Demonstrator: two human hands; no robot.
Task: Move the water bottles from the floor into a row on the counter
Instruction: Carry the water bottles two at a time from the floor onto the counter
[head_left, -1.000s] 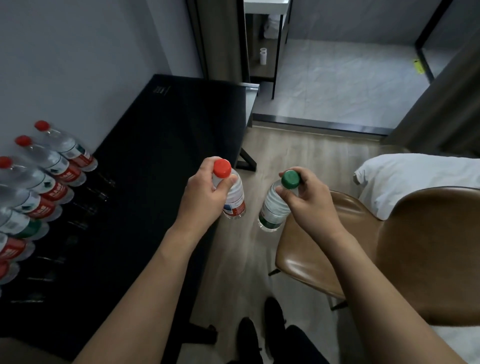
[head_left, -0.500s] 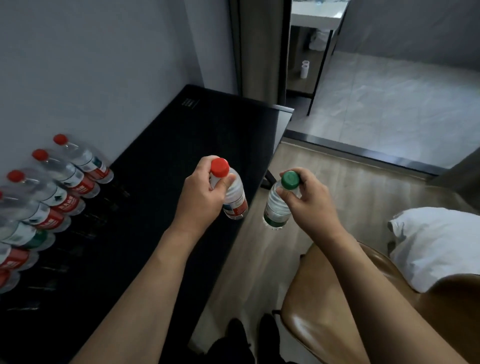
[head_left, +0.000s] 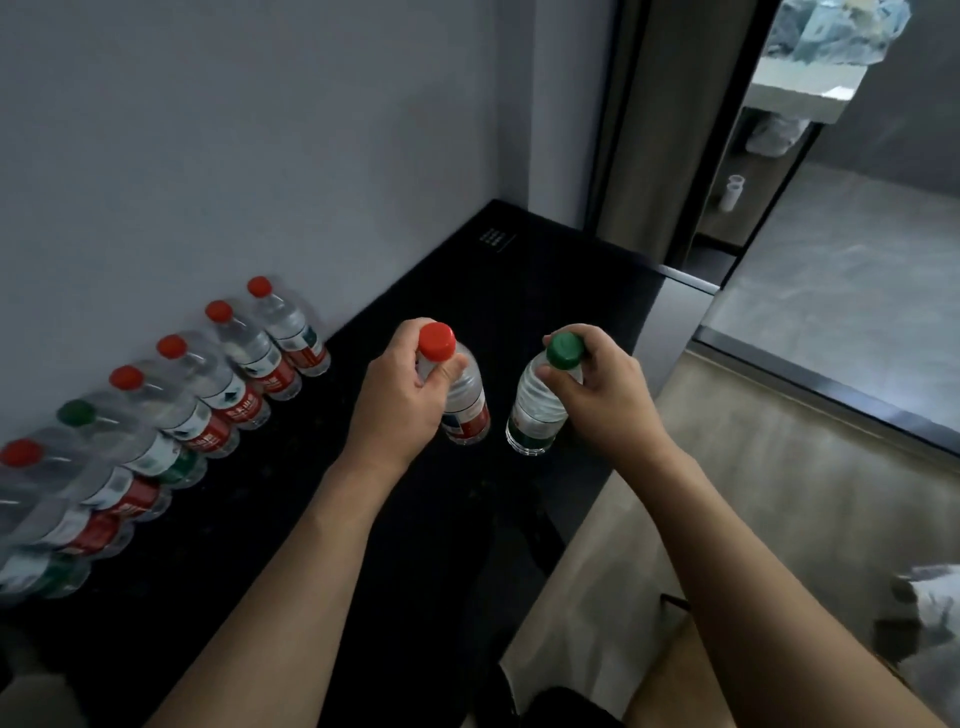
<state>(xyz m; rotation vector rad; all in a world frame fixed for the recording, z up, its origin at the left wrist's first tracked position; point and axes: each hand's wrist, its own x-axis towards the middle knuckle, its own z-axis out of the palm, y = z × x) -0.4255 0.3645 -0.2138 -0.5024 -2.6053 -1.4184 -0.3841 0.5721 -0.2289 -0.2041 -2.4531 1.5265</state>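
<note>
Along the wall on our left, a row of bottles (head_left: 228, 384) stands on the black counter (head_left: 519, 280). Our left hand (head_left: 400, 395) grips a red-capped bottle (head_left: 460, 387) by its neck, and our right hand (head_left: 597, 395) grips a green-capped bottle (head_left: 537, 402) likewise. A second ago both hung over the floor; now they hang above the counter, ready to extend the row.

Each hand grips a bottle by its neck (left hand (head_left: 400, 400) red-capped bottle (head_left: 465, 400), right hand (head_left: 602, 395) green-capped bottle (head_left: 535, 415)) above the black counter (head_left: 519, 291).
</note>
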